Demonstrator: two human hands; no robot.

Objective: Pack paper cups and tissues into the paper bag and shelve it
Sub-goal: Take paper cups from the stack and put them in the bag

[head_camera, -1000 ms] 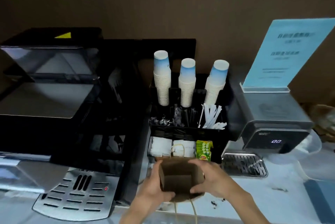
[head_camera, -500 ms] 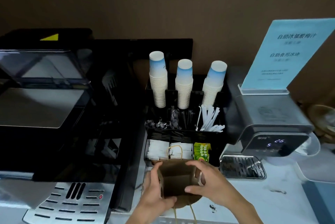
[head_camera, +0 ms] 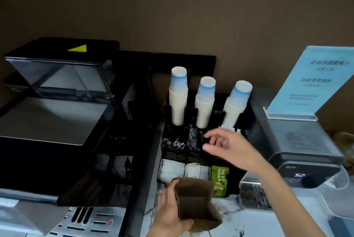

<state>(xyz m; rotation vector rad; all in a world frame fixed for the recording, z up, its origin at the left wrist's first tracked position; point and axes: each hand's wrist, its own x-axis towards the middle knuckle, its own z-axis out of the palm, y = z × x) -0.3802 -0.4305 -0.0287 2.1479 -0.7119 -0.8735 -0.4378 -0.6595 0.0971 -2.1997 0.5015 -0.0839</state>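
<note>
We record a brown paper bag. The three paper cup stacks are white, each top cup shading to blue. Tea packets green with a yellow-red logo. Sign pale blue, dark print. Black organiser; yellow triangle on a black lid.

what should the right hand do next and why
Probably reach on to the middle cup stack and lift off the top cup. The right hand is open, empty and raised toward the stacks, while the left hand holds the paper bag open and empty.
</note>
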